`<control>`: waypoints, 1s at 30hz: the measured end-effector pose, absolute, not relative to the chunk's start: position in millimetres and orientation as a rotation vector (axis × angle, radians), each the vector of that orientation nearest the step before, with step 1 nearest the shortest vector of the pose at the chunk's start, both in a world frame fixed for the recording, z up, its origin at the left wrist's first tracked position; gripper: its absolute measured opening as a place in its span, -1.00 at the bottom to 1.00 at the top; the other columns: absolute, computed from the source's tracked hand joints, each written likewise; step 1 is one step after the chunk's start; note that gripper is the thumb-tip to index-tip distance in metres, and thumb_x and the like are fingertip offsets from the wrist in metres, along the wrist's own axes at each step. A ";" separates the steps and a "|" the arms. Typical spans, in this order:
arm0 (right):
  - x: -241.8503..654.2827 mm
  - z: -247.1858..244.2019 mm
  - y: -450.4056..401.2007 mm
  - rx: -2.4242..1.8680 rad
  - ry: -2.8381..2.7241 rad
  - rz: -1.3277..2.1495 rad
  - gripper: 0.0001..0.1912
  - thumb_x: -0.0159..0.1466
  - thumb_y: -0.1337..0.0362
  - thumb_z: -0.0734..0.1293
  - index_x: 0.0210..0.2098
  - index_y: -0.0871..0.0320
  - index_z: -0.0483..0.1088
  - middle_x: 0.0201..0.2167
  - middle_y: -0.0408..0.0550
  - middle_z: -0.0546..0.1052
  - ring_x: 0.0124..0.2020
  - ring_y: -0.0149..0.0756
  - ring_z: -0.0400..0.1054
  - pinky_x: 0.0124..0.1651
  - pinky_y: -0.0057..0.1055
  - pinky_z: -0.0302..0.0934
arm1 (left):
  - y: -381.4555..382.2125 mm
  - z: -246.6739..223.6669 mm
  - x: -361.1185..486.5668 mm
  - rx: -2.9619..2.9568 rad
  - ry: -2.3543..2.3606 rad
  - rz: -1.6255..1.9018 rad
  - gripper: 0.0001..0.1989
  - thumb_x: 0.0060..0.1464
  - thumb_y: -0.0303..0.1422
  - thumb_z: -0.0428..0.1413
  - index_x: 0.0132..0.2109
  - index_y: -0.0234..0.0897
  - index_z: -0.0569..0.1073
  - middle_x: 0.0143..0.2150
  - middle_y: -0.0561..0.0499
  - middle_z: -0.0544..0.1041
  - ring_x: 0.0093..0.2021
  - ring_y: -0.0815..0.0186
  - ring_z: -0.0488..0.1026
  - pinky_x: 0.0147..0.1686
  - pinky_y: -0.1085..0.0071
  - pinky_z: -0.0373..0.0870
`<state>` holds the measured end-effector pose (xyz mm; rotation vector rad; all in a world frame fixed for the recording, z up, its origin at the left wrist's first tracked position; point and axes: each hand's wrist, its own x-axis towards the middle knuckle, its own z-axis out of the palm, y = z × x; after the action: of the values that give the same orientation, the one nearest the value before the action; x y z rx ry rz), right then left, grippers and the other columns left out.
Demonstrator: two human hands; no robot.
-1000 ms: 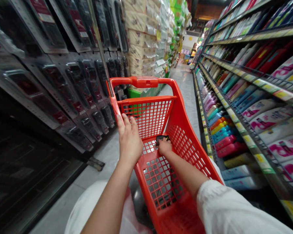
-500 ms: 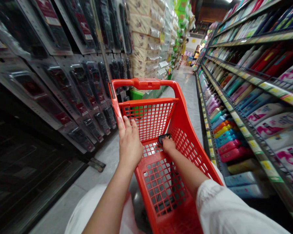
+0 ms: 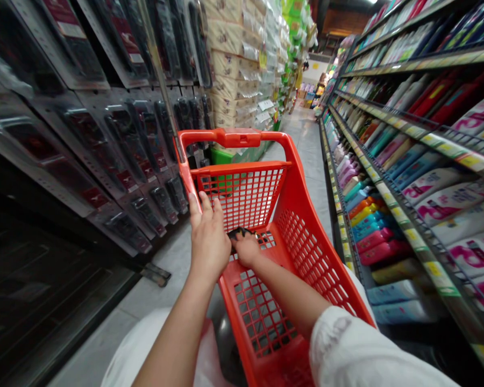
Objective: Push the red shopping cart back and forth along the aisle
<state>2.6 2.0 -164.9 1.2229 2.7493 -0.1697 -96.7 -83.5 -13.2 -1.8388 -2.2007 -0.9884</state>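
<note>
A red plastic shopping basket cart with grid walls and a tall handle stands in front of me. My left hand lies on its left rim, fingers stretched forward and slightly apart. Inside, low on the basket's floor near the back grid panel, my right hand has its fingers closed over a small black object. That object has a small yellowish mark; the hand partly hides it, and I cannot make out its kind.
Blister-packed dark goods hang on the left rack. Beyond them rise stacked beige packs. Shelves of bottles with price strips line the right side. A grey tiled aisle runs ahead between them.
My right hand has moved left across the basket floor with the black object, from near the right wall to beside my left hand. My left hand stays on the rim.
</note>
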 end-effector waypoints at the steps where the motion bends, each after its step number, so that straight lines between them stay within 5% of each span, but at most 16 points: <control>1: 18.0 -164.0 10.5 1.325 2.680 -0.126 -0.59 0.33 0.35 0.10 0.10 0.06 0.36 0.08 0.14 0.38 0.01 -0.05 0.29 -0.04 -0.16 0.23 | -83.2 -13.3 -96.3 -1.835 -2.202 -0.991 -0.32 -0.03 -0.69 -0.09 0.29 -0.50 0.22 0.45 -0.25 -0.10 0.44 0.07 -0.45 0.39 0.03 -0.13; 6: 72.2 -158.4 47.4 1.556 2.349 -0.060 -0.55 0.34 0.39 0.04 0.10 0.19 0.38 0.13 0.29 0.31 0.01 -0.02 0.29 -0.10 -0.18 0.27 | -80.4 -14.3 -94.9 -1.818 -2.175 -1.024 -0.32 -0.03 -0.70 -0.10 0.29 -0.49 0.23 0.44 -0.25 -0.04 0.44 0.08 -0.41 0.39 0.02 -0.11; 10: 73.8 -155.6 55.6 1.411 2.433 -0.021 -0.58 0.32 0.36 0.09 0.05 0.17 0.44 0.25 0.22 0.22 0.22 0.13 0.07 0.08 0.00 0.15 | -78.6 -13.4 -93.9 -1.821 -2.203 -1.038 -0.33 -0.04 -0.70 -0.10 0.28 -0.50 0.24 0.44 -0.25 -0.02 0.44 0.06 -0.37 0.39 0.03 -0.11; 17: 88.3 -163.4 51.0 1.322 2.493 -0.277 -0.26 0.29 0.02 0.15 0.34 0.30 0.03 0.39 0.33 -0.07 0.29 0.19 0.05 0.23 -0.04 -0.01 | -78.4 -14.2 -93.5 -1.806 -2.192 -1.065 -0.36 -0.03 -0.68 -0.09 0.25 -0.46 0.28 0.44 -0.21 0.02 0.45 0.05 -0.35 0.39 0.02 -0.10; 21: 94.7 -157.9 55.4 1.208 2.529 -0.069 -0.40 0.27 0.00 0.22 0.23 0.12 0.25 0.33 0.20 0.15 0.39 0.23 -0.24 0.26 0.13 -0.14 | -78.5 -15.5 -93.4 -1.805 -2.169 -1.087 -0.38 -0.02 -0.68 -0.10 0.23 -0.44 0.31 0.42 -0.19 0.07 0.45 0.06 -0.34 0.40 0.03 -0.09; 24: 89.5 -154.8 58.9 1.167 2.491 -0.007 -0.58 0.33 0.20 0.17 0.12 0.18 0.38 0.22 0.27 0.29 0.35 0.16 -0.07 0.22 0.06 0.00 | -78.7 -15.9 -93.2 -1.801 -2.185 -1.090 -0.40 -0.02 -0.68 -0.10 0.21 -0.44 0.34 0.42 -0.20 0.09 0.45 0.05 -0.32 0.39 0.04 -0.07; 27: 83.5 -154.5 59.9 1.158 2.445 -0.028 -0.57 0.35 0.40 0.06 0.11 0.20 0.38 0.21 0.29 0.30 0.17 0.03 0.26 0.07 -0.09 0.22 | -78.4 -16.8 -93.6 -1.801 -2.164 -1.134 -0.38 -0.02 -0.67 -0.09 0.22 -0.38 0.34 0.42 -0.14 0.10 0.45 0.06 -0.32 0.39 0.04 -0.05; 30: 80.9 -149.5 60.6 1.157 2.384 -0.026 -0.58 0.32 0.43 0.14 0.12 0.22 0.37 0.18 0.30 0.34 0.06 0.00 0.38 0.00 -0.16 0.30 | -77.3 -17.8 -94.5 -1.798 -2.149 -1.170 -0.37 -0.02 -0.67 -0.09 0.23 -0.35 0.33 0.42 -0.10 0.11 0.45 0.09 -0.31 0.39 0.05 -0.06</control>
<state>80.9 60.6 -149.5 1.1571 2.3843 -0.0257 -94.5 -77.3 -17.8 -1.7983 -2.1492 -1.1704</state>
